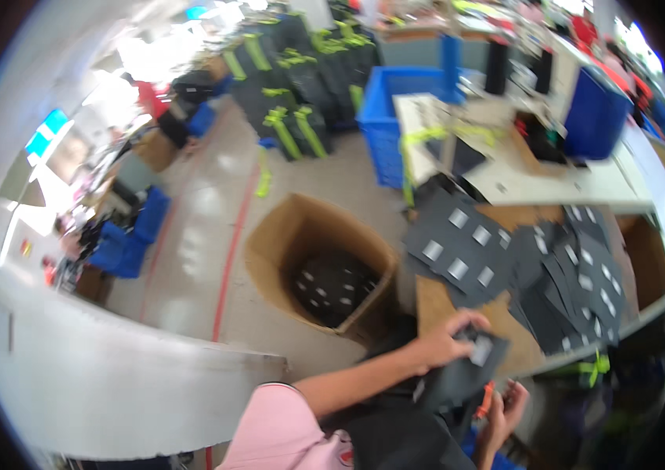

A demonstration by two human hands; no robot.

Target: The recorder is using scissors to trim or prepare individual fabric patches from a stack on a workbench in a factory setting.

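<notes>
From where I stand, the person in the pink sleeve has a dark grey panel up in front of the body, just off the near edge of the worktable, above the lap. The left hand reaches across and grips it near the upper end, thumb and fingers pinching the cloth beside a pale patch. The panel's long axis seems to slant, from an upper end pointing away and to the right, toward the table, down to a lower end nearer the body on the left; that lower end runs into the dark clothing, so I can't make out where it stops. The patched face is turned upward. The right hand is lower and further right, palm partly up and fingers loosely curled, right by an orange-handled tool at the panel's edge; I can't tell whether the fingers close on it. Ahead, on a brown cardboard sheet, lie more grey pieces with white patches: a flatter group to the left and a jumbled pile to the right, its pieces pointing several ways. On the floor left of the table stands an open carton, with dark, white-patched pieces down inside it. A blue crate stands beyond, against the white table.
</notes>
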